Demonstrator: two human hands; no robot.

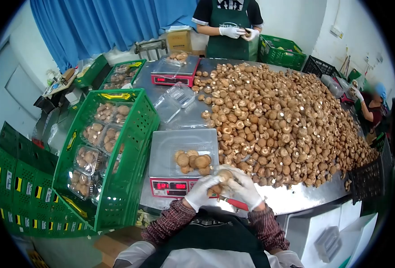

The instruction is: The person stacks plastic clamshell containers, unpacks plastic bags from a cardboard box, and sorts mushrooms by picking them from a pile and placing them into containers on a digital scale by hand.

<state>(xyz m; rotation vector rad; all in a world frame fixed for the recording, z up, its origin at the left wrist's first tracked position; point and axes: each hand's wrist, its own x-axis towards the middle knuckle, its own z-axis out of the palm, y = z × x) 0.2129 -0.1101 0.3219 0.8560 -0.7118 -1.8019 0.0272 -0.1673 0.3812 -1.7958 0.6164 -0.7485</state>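
Left of my grip I see a green crate [139, 143], then the near scale [161, 152] bearing a mushroom cluster [183, 160], its display [177, 186] showing 0.00. My left hand [202, 191] and right hand [245, 188] close on a mushroom [225, 177]; whether the right also grips the red handle [236, 203] beneath, I cannot tell. Rightward, a mushroom pile [273, 129].

The near scale [170, 186] apparently reads 0.121 and 0.00.
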